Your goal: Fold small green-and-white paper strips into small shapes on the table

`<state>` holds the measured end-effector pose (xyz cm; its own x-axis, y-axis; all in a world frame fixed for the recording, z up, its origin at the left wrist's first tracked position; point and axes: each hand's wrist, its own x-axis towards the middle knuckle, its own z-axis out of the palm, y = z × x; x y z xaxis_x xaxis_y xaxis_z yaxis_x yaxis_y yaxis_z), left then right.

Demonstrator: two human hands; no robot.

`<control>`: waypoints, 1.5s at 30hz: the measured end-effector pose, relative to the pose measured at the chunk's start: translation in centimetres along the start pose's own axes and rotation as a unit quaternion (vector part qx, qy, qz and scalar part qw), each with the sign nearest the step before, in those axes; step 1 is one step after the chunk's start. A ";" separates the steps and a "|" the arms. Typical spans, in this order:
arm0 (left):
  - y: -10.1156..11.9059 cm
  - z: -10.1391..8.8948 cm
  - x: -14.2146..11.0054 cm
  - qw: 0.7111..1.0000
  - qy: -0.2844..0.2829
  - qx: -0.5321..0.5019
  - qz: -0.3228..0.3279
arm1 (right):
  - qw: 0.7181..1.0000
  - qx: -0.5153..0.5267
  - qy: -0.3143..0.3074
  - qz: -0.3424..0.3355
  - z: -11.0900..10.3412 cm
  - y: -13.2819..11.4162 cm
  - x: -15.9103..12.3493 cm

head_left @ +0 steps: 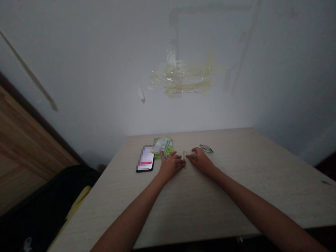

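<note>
A small narrow packet (185,164), white, yellow and green, lies on the table between my two hands. My left hand (170,166) rests on its left side, thumb spread away and fingers stretched out, the fingertips against the packet. From the other side my right hand (203,161) reaches in, fingers apart, its tips at the packet's right edge. Whether either hand grips it is too small to make out. Just behind the left hand lies a larger green and white wrapper (162,145). Past the right hand sits a small dark green and white sachet (207,148).
A phone (145,159) with a lit, partly blurred screen lies left of the wrapper, touching or nearly touching it. The pale wooden table (168,210) meets a wall (105,87) with old tape on it. Dark and yellow cloth (76,203) hangs beside the table's left edge.
</note>
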<state>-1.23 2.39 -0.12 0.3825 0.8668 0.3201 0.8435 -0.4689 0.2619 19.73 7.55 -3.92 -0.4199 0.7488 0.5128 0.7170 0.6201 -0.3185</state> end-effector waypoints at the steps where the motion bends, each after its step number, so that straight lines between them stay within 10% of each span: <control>1: 0.1 -0.1 0.0 1.000 -0.001 -0.002 -0.002 | 1.000 -0.004 -0.001 0.003 0.0 0.0 0.1; 45: 0.1 0.3 0.0 0.999 0.030 0.041 -0.007 | 0.989 0.078 -0.016 -0.124 -2.0 -1.5 0.4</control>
<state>-1.02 2.43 -0.37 0.3488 0.8604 0.3715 0.8777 -0.4389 0.1924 19.58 6.45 -1.64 -0.5910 0.5750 0.5657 0.4963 0.8121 -0.3070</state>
